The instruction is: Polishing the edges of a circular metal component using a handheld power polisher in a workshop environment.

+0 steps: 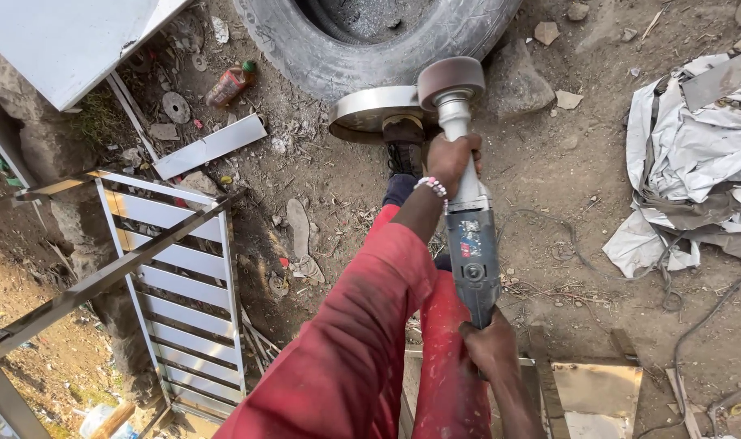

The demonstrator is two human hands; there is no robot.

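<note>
My left hand (451,158), wearing a beaded bracelet below a red sleeve, grips the neck of a grey and blue power polisher (470,244). My right hand (491,345) holds the tool's rear end. The polisher's brown buffing wheel (450,80) rests on the edge of a shiny round metal plate (364,110) lying on the dirt. A black boot (403,146) stands on that plate, with my red trouser leg behind it.
A large tyre (338,49) lies just beyond the plate, with a stone beside it. A steel slatted frame (179,268) stands at left. Crumpled grey sheeting (695,162) is at right, a flat metal sheet (598,394) at bottom, and a cable (695,325) nearby.
</note>
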